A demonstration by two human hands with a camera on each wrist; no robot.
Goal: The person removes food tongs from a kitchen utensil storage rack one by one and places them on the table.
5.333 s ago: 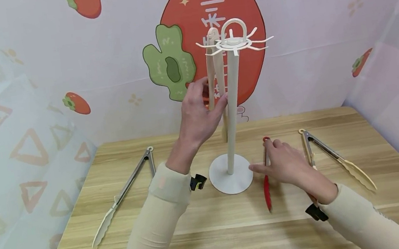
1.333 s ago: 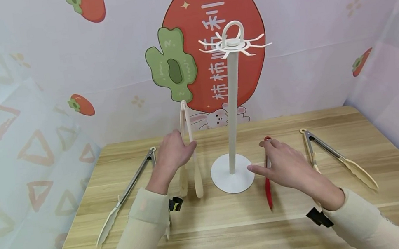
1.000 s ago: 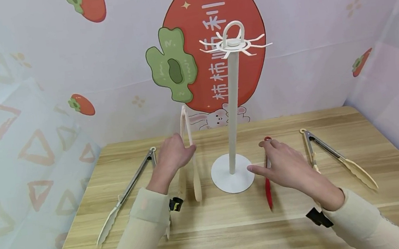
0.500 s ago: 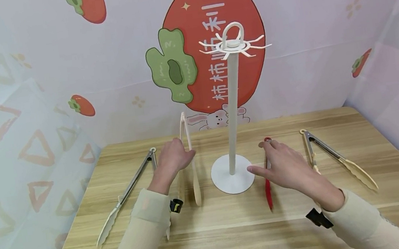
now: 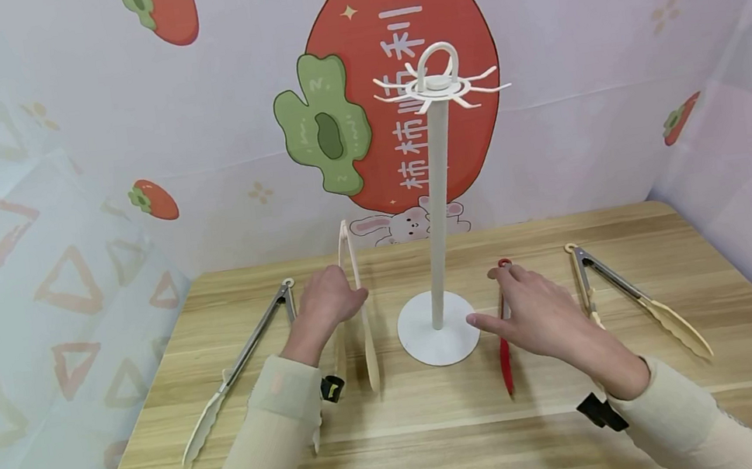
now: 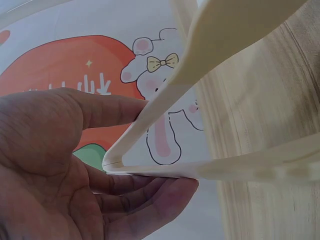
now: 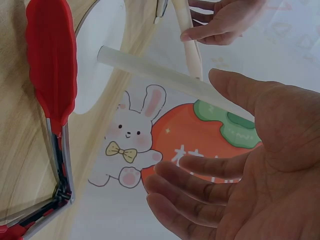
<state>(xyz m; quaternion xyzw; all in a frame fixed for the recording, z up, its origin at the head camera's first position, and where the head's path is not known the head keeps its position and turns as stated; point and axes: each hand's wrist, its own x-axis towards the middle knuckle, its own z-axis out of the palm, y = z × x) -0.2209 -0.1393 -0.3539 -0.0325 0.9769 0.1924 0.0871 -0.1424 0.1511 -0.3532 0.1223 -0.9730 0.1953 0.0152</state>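
My left hand (image 5: 325,301) pinches a pair of cream tongs (image 5: 370,352) left of the white stand. In the left wrist view, the thumb presses one arm of the tongs (image 6: 220,169) and the fingers press the other, near the joined end. The tongs hang nearly upright with both tips down; whether these touch the table cannot be made out. My right hand (image 5: 540,312) hovers with loose fingers over the red-tipped tongs (image 5: 506,365), holding nothing; the right wrist view shows a gap between that palm (image 7: 270,170) and the red tongs (image 7: 52,65).
The white hook stand (image 5: 438,195) rises mid-table on a round base (image 5: 420,338), its hooks bare. Grey-handled tongs with pale tips (image 5: 249,348) lie left, partly behind my left arm. Steel tongs with yellow tips (image 5: 672,327) lie right. A printed cloth (image 5: 245,86) hangs behind.
My left hand has carried the cream tongs from beside the stand's hooks down to the left, lowering them slightly more in the latest frames. My right hand stays almost still.
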